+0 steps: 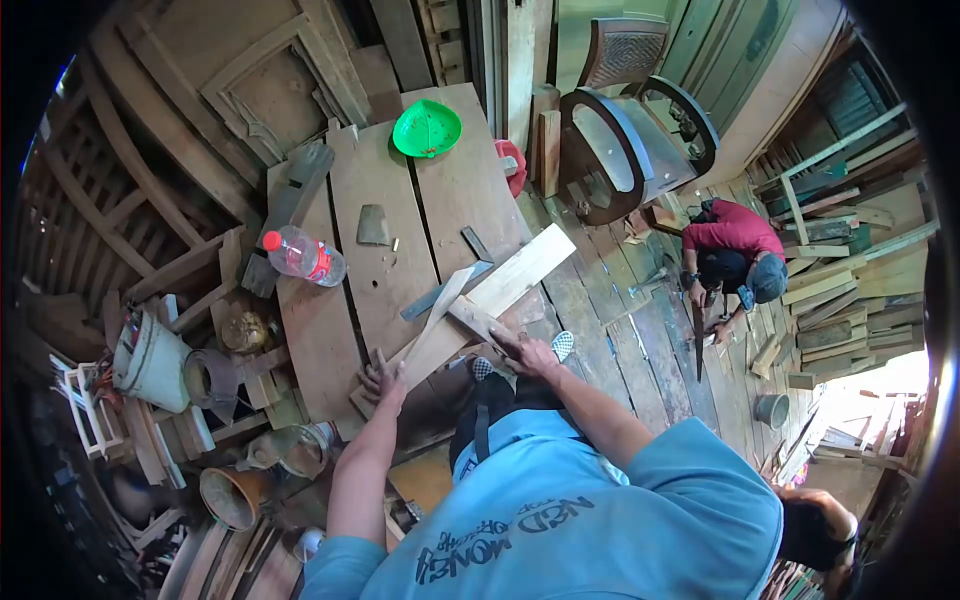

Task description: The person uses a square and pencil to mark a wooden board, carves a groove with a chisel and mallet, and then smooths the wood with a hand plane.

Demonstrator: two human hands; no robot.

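Observation:
A long pale wooden board (pixel 525 268) lies slanted across the workbench, its far end jutting past the bench edge. My left hand (pixel 382 382) rests at the board's near end, fingers spread and stretched out. My right hand (pixel 530 355) is closed round the end of a short wooden block (pixel 474 318) that lies across the board. A thin wooden strip (pixel 437 318) runs from beside the block toward my left hand. Just beyond lies a dark metal square (pixel 425 302), partly covered by the strip.
On the workbench (pixel 390 200) are a green leaf-shaped dish (pixel 427 129), a red-capped plastic bottle (pixel 304 257) and a small wood offcut (pixel 373 225). At right a person (pixel 738 250) crouches with a handsaw (pixel 699 335). A chair (pixel 635 140) stands behind; buckets (pixel 150 360) crowd the left.

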